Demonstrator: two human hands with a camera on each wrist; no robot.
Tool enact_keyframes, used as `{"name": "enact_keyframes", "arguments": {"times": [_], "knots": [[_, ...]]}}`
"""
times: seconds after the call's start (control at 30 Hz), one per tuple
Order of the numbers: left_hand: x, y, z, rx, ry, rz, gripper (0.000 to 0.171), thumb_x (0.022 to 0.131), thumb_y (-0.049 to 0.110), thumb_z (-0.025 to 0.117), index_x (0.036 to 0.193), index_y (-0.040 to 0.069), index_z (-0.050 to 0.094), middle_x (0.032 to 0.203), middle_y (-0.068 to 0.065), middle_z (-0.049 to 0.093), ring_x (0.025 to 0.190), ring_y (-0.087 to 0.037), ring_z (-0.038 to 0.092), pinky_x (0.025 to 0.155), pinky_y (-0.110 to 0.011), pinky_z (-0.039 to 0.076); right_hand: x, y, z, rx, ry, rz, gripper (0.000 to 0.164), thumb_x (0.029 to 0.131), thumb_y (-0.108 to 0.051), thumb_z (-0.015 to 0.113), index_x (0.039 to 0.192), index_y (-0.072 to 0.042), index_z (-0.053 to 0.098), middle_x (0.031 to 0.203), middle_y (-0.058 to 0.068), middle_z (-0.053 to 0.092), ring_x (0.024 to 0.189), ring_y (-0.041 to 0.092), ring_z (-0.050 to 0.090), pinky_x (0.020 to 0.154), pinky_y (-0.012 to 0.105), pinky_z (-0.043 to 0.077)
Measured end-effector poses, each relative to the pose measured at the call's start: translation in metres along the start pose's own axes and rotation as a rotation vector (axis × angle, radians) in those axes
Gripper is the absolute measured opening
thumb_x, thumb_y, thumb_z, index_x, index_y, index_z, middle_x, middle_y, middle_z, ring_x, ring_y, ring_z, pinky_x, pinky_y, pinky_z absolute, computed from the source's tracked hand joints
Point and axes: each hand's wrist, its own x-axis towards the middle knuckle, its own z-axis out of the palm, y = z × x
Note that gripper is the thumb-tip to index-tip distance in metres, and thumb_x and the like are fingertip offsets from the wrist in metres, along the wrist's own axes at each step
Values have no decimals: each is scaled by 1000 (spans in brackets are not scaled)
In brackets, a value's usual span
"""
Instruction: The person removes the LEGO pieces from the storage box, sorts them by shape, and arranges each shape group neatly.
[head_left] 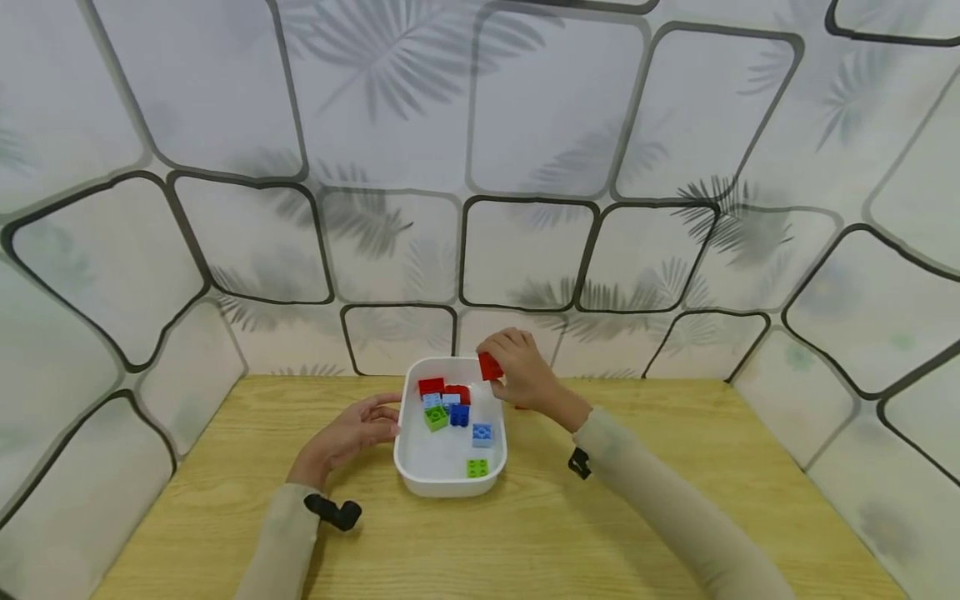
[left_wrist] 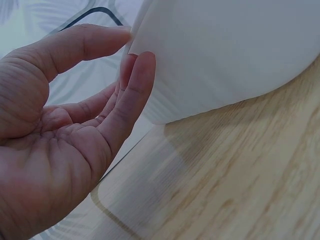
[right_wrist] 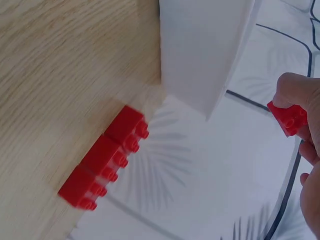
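A white plastic tub [head_left: 450,490] stands on the wooden table. My left hand [head_left: 351,437] is at its left side, fingertips and thumb at the outer wall near the rim, fingers loosely bent. My right hand [head_left: 531,377] pinches a red toy brick [head_left: 490,367] between thumb and fingers, raised by the tub's back right corner; its studs show in the right wrist view. Inside the tub lie red bricks [head_left: 432,386], a dark blue brick [head_left: 460,415], light blue bricks [head_left: 482,434] and two green bricks [head_left: 435,417].
Three red bricks [right_wrist: 102,157] lie in a row on the table to the right of the tub, mostly hidden behind my right hand in the head view. A patterned white wall covering [head_left: 525,250] encloses the wooden table [head_left: 645,467] at the back and sides.
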Motion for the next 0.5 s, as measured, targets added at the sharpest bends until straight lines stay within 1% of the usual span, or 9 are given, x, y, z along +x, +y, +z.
{"name": "enact_keyframes", "arguments": {"times": [0.1, 0.23, 0.5], "knots": [[-1, -1, 0, 0, -5, 1, 74, 99, 10, 67, 158, -4, 25, 126, -15, 58, 111, -15, 61, 95, -26, 57, -11, 9, -4, -19, 30, 0, 45, 76, -7, 82, 117, -8, 65, 118, 9, 67, 113, 29, 52, 97, 48, 44], [-1, -2, 0, 0, -2, -2, 74, 99, 10, 67, 158, -3, 25, 127, -16, 58, 112, -17, 61, 95, -26, 57, -29, 25, -8, -39, 44, 16, 46, 73, -5, 81, 116, -7, 65, 116, 10, 68, 110, 30, 53, 93, 50, 44], [1, -1, -1, 11, 1, 1, 73, 99, 10, 66, 158, -3, 26, 125, -14, 58, 110, -13, 61, 95, -26, 57, -68, 55, -12, -63, 17, 57, 45, 71, 0, 79, 114, -6, 66, 111, 11, 67, 105, 31, 52, 88, 51, 41]]}}
